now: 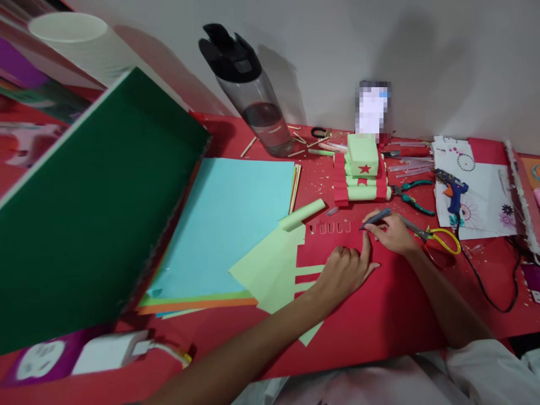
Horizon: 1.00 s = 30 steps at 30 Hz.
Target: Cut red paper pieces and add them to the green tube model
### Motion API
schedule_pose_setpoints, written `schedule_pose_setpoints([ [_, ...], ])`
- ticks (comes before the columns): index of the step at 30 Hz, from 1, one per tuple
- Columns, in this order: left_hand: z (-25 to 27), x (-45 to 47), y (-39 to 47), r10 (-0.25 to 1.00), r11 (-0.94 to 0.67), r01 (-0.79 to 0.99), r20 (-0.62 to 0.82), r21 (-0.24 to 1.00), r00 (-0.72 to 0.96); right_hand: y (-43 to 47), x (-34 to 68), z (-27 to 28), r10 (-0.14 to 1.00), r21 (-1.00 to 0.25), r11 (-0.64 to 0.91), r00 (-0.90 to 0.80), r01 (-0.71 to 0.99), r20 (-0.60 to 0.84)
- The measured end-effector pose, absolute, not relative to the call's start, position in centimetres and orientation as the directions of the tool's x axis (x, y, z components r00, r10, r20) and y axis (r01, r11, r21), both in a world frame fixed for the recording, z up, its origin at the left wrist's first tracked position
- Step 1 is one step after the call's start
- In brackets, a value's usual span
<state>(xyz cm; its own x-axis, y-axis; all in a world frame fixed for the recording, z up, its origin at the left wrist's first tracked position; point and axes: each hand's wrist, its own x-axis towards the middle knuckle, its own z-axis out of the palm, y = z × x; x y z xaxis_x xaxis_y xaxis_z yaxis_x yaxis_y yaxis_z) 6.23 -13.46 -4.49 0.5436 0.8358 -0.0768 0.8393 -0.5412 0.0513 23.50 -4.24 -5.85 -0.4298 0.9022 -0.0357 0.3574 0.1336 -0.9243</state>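
Note:
A sheet of red paper (394, 304) lies before me, with a row of small pale outlines (331, 228) near its upper edge. My right hand (394, 232) is closed on a dark, pen-like tool (377, 218), its tip at the paper just right of those outlines. My left hand (348, 267) rests on the red paper, index finger and thumb stretched apart and the other fingers curled, holding nothing. The index fingertip is close to the tool's tip. Beside this hand lie pale green paper (270, 264), partly cut into strips, and a rolled green tube (302, 215).
Behind my hands stand a green box on rolls (363, 157), a phone (373, 109) and a water bottle (261, 107). Pliers (415, 194), scissors (442, 239) and a glue gun (453, 188) lie right. A large green board (97, 202) leans over blue paper (240, 214) at left.

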Motion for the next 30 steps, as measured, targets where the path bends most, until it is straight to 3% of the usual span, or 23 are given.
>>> schedule_pose_setpoints([
  [30,-4.52,6.09,-12.91,0.856,-0.500,0.858,-0.085,0.121,0.510,-4.54,23.50,-6.03,0.952,-0.918,0.069,-0.300,0.392,-0.056],
])
